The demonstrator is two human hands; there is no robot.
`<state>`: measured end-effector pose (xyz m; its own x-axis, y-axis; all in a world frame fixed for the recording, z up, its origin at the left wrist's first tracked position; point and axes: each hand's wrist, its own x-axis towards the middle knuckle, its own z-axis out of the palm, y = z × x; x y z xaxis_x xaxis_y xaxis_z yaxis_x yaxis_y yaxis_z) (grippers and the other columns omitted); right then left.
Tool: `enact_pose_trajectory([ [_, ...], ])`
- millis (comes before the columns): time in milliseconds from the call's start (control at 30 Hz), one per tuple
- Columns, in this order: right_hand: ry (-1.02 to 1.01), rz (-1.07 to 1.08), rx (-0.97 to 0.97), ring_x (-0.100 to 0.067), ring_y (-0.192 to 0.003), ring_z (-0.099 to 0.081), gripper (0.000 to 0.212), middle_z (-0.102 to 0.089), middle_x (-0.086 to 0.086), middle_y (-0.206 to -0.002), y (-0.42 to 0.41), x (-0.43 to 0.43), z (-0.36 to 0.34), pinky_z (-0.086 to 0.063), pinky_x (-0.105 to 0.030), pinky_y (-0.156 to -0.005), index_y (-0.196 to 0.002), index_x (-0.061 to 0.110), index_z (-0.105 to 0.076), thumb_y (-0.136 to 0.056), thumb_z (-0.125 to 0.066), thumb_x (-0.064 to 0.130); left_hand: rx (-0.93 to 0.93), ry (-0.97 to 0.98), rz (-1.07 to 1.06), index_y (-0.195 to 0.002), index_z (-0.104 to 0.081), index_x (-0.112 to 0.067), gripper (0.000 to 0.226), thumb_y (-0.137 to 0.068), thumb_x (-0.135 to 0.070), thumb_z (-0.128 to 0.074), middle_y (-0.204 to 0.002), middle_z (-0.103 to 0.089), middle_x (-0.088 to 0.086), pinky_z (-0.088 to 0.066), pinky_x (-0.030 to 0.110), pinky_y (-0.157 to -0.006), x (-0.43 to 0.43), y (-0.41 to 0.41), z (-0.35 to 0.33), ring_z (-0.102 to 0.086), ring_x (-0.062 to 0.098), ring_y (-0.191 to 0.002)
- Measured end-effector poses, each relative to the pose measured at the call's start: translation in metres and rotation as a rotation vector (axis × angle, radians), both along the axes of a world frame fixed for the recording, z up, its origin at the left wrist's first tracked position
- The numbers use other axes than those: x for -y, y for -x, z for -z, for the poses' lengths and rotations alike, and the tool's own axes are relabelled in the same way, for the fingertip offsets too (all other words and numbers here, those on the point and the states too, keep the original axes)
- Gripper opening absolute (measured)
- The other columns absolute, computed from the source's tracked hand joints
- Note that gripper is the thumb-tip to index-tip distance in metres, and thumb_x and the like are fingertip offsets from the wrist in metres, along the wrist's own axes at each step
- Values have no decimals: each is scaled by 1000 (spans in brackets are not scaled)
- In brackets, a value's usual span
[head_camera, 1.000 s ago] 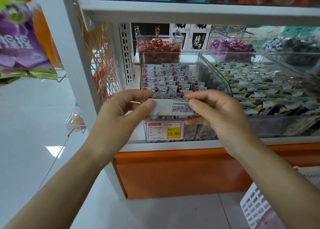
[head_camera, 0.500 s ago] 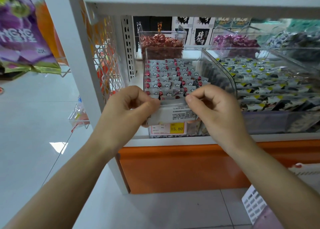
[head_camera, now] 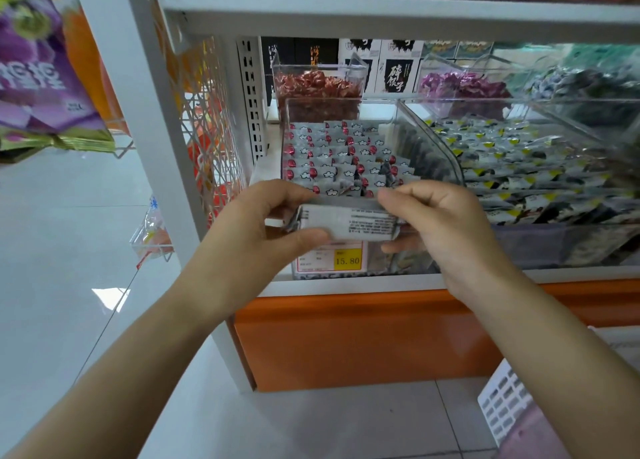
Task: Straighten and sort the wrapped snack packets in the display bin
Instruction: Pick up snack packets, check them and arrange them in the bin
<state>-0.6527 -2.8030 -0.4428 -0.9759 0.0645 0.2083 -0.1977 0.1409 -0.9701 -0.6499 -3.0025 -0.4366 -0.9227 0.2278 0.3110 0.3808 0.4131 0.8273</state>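
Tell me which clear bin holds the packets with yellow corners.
The wide front bin on the right, beside the hands. Its packets show yellow triangles; the front-left bin holds grey packets with red dots, the rear bins red or purple sweets.

Display bin open on top; upper shelf overhangs it.

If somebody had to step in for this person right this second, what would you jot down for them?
Left hand: pinching the left end of a stack of packets, thumb underneath.
Right hand: gripping the stack's right end.
The stack is held level, printed back facing you, at the front edge of the clear display bin, just above the price tag.
Done: most packets in the bin already lie in tidy rows.
Left: a few near the front, middle-right, stand crooked; straighten them, then set the held stack into the front row.
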Motion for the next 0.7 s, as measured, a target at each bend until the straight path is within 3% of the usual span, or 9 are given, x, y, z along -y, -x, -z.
enact_pose_trajectory([
  [67, 81, -86, 111, -17, -58, -68, 16, -73, -5, -74, 2, -4, -4, -56, -24, -47, -76, 14, -71, -88, -61, 17, -29, -38, 6, -102, -63, -33, 25, -78, -32, -65, -95, -68, -17, -45, 4, -67, 1, 1, -2, -62, -3, -91],
  [200, 196, -146, 177, -17, -53, -67, 20, -73, -10, -71, 5, -4, -1, -54, -22, -45, -82, 7, -68, -82, -62, 25, -96, -56, -71, -99, -60, -38, 20, -80, -40, -55, -82, -64, -33, -46, 5, -67, 0, 2, 0, -61, -10, -86],
  [333, 225, -220, 29, -22, -77, -71, 42, -73, -4, -88, 4, 5, 6, -58, -26, -64, -103, 13, -66, -73, -64, 42, -185, -93, -218, -96, -61, -34, 10, -88, -30, -57, -83, -65, -24, -52, 14, -67, 2, 6, 3, -64, -3, -74],
  [400, 145, -202, -78, -19, -78, -71, 39, -73, 2, -90, 3, 12, 7, -57, -26, -70, -109, 23, -63, -72, -67, 36, -210, -113, -253, -91, -62, -37, 7, -86, -34, -58, -80, -66, -21, -53, 16, -65, 2, 8, 2, -64, 0, -68],
  [467, 142, -125, -133, -17, -72, -71, 35, -73, 0, -83, 7, 16, 6, -57, -25, -67, -109, 19, -64, -75, -67, 28, -238, -53, -263, -90, -62, -40, 8, -84, -40, -57, -81, -64, -20, -51, 15, -63, 3, 11, 2, -62, 1, -69],
  [533, 208, -33, -155, -15, -67, -68, 25, -71, 1, -74, 14, 13, 1, -57, -26, -65, -106, 10, -64, -82, -66, 16, -276, 103, -281, -108, -65, -31, 27, -84, -42, -57, -96, -60, -14, -45, 8, -71, 5, 16, 3, -56, 1, -83],
  [567, 235, 16, -161, -14, -66, -67, 21, -70, 2, -73, 18, 10, -3, -57, -25, -64, -105, 6, -63, -84, -64, 12, -292, 218, -290, -119, -61, -25, 40, -84, -43, -58, -108, -58, -8, -43, 10, -82, 6, 19, 6, -53, 5, -97],
  [633, 231, 86, -175, -13, -67, -67, 18, -69, 2, -77, 25, 5, -9, -57, -26, -64, -103, 4, -60, -85, -64, 8, -305, 458, -295, -129, -55, -23, 53, -81, -46, -58, -135, -45, 3, -33, 34, -103, 8, 22, 10, -37, 23, -124],
  [700, 151, 107, -188, -14, -69, -66, 14, -68, -1, -83, 30, 6, -11, -58, -28, -65, -98, 8, -59, -85, -65, 10, -302, 624, -264, -130, -54, -25, 54, -81, -47, -58, -147, -33, 6, -26, 48, -108, 8, 20, 14, -20, 28, -134],
])
